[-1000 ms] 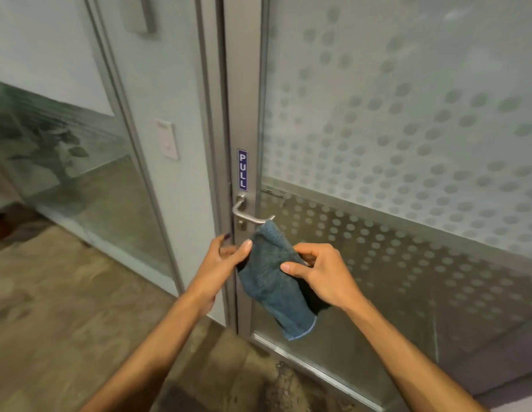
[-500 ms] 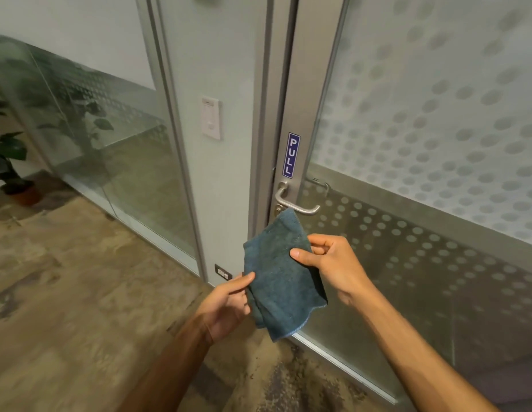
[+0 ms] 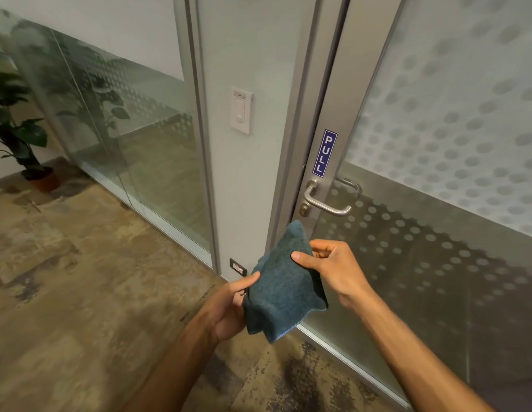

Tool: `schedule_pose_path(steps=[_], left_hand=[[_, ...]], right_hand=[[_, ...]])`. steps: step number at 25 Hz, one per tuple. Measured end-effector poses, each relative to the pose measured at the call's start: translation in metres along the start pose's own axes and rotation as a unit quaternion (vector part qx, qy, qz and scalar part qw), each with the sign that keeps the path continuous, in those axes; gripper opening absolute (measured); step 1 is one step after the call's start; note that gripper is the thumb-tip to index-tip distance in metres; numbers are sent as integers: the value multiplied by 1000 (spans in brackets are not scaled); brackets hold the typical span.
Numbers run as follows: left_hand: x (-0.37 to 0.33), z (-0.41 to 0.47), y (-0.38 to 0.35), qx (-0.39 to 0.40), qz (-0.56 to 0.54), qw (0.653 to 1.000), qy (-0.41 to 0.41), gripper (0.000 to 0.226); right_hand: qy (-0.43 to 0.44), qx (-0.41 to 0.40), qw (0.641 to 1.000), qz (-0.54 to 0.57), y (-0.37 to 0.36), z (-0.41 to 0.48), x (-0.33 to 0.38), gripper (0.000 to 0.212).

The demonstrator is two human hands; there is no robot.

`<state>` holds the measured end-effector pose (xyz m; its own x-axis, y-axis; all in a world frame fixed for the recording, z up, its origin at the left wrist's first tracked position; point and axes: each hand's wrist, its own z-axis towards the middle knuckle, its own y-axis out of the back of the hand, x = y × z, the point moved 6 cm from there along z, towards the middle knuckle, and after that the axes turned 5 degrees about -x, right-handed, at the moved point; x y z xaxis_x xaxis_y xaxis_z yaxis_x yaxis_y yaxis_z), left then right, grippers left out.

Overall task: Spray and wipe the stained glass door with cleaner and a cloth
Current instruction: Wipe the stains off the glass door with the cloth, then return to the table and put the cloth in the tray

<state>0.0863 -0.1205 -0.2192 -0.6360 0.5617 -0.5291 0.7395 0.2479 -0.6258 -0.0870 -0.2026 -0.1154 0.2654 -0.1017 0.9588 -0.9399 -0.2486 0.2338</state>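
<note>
A folded teal cloth (image 3: 284, 288) hangs between both hands in front of the glass door (image 3: 437, 162). My left hand (image 3: 229, 307) pinches the cloth's left edge with its thumb on top. My right hand (image 3: 330, 269) pinches the upper right part, thumb on the front and fingers curled behind. The door has a frosted dot pattern, a metal frame with a blue PULL sticker (image 3: 325, 152) and a lever handle (image 3: 324, 202) just above the cloth. No spray bottle is in view.
A white wall switch (image 3: 241, 114) sits on the panel left of the door. Glass partitions (image 3: 116, 135) run back to the left, with a potted plant (image 3: 18, 135) at the far left. The floor (image 3: 80, 278) is mottled brown concrete.
The view has swung left and back from the door. My left hand dropped from near the handle to the cloth's lower left edge. The cloth came away from the handle, still held by my right hand.
</note>
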Motion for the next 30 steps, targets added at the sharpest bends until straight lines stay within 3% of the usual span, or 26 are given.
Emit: schedule_pose_path(steps=[3, 6, 8, 10, 13, 15, 18, 19, 22, 27, 30], left_hand=[[-7, -2, 10, -19, 39, 999, -32, 31], [-26, -5, 30, -136, 105, 975, -139, 41], [-40, -13, 42, -225, 145, 939, -216, 54], [-53, -21, 42, -212, 173, 924, -267, 59], [-70, -34, 41, -136, 247, 917, -283, 72], [-81, -44, 46, -165, 387, 856, -300, 73], [-97, -67, 52, -287, 540, 704, -362, 59], [-101, -74, 54, -303, 546, 683, -380, 52], [-110, -95, 66, -332, 540, 662, -400, 37], [-130, -139, 88, -346, 559, 582, -480, 29], [-134, -163, 105, -351, 563, 544, -514, 28]], right_hand=[[6, -29, 999, -44, -5, 2, 0, 13], [29, -78, 988, -133, -10, 6, -1, 16], [39, -96, 982, -156, -16, 8, -4, 37], [54, -50, 986, -150, -27, 10, -6, 60], [70, 41, 976, -203, -50, 12, -7, 74], [88, 46, 952, -290, -65, 13, -5, 77], [169, 18, 916, -363, -88, 9, 7, 53], [197, 9, 906, -375, -95, 9, 11, 43], [237, 8, 903, -359, -116, 12, 22, 28], [308, 111, 906, -266, -163, 9, 43, 25], [367, 155, 887, -234, -193, 9, 56, 30]])
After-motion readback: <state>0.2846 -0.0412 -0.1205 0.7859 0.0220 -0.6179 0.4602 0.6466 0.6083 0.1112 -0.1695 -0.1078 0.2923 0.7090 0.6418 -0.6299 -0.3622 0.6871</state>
